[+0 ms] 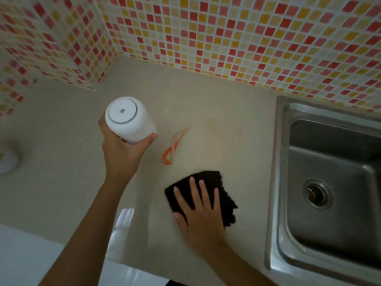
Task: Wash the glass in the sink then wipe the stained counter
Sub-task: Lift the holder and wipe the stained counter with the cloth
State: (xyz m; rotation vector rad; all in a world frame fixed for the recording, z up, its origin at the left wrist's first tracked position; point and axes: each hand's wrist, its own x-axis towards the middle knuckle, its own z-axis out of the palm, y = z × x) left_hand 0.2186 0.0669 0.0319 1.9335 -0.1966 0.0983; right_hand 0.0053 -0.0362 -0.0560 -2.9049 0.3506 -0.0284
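Head view: the left hand (123,147) grips a white bottle (129,120) at centre left, held upside down above the desk (61,141). At lower centre the right hand (198,209) presses a black cloth (206,182) flat with spread fingers, just below the orange stain (172,150); the sink (329,182) is at right.

Both forearms bare, no sleeves, rings etc
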